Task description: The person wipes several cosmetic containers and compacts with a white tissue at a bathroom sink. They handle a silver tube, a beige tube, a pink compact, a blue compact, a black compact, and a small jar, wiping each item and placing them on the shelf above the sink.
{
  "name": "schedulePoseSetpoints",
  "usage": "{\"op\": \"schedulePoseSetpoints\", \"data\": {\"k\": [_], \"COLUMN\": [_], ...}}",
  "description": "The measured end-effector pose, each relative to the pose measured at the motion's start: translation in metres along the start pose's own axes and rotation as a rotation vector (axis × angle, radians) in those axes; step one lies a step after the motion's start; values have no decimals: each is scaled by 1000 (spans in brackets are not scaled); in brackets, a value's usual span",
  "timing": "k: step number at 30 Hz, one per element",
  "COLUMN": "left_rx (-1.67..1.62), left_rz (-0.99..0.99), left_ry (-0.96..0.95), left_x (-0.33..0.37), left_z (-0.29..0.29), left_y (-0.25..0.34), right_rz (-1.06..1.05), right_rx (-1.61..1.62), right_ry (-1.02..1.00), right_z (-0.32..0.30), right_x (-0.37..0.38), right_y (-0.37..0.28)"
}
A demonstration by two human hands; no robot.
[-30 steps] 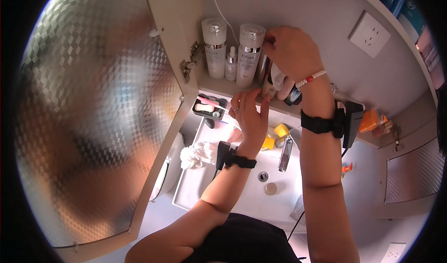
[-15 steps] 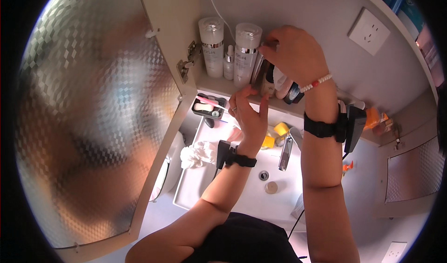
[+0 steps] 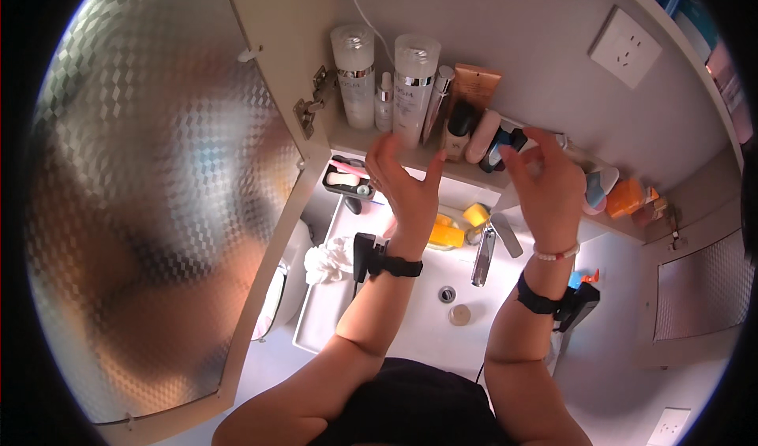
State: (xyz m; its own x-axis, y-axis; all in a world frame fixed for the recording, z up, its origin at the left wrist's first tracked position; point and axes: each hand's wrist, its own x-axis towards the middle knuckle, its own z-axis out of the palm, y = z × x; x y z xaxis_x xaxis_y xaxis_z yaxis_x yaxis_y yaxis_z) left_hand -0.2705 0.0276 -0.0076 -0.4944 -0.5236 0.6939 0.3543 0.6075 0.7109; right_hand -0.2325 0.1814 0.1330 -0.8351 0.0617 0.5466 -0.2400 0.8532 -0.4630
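My left hand [image 3: 404, 189] is raised in front of the cabinet shelf, thumb and fingers apart, holding nothing. It is nearest the foot of a tall white bottle [image 3: 412, 91] with a silver band. My right hand [image 3: 553, 185] is by the shelf edge with thumb and fingers parted, beside a dark-and-blue container [image 3: 496, 152]; no held item shows. Between the hands stand a slim tube with a silver cap [image 3: 438, 103], a foundation bottle with a black cap [image 3: 457, 134] and a pink tube [image 3: 483, 136]. Behind them leans an orange-brown packet [image 3: 476, 85].
An open patterned-glass door [image 3: 174, 193] fills the left. Another banded bottle [image 3: 357, 79] and a small dropper bottle [image 3: 384, 103] stand on the shelf. Below are a sink [image 3: 418, 320], a faucet [image 3: 485, 256], a black tray [image 3: 347, 181] and a white puff [image 3: 330, 260].
My right hand has come down and to the right from the back of the shelf, uncovering the orange-brown packet and the black-capped bottle. My left hand has shifted slightly left.
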Motion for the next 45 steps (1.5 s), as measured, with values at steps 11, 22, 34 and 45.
{"op": "schedulePoseSetpoints", "data": {"k": [11,22,34,45], "left_rx": [-9,-44,-48,-9], "left_rz": [23,35,71,221], "left_ry": [-19,-34,-23,-231], "left_x": [3,0,-5,-42], "left_z": [1,0,-2,15], "left_y": [4,7,15,40], "right_rz": [81,-96,-131,-214], "right_rx": [58,-190,-266,-18], "right_ry": [79,107,-52,7], "right_z": [37,44,30,8], "right_x": [-15,-26,-16,13], "right_y": [47,72,66,44]}}
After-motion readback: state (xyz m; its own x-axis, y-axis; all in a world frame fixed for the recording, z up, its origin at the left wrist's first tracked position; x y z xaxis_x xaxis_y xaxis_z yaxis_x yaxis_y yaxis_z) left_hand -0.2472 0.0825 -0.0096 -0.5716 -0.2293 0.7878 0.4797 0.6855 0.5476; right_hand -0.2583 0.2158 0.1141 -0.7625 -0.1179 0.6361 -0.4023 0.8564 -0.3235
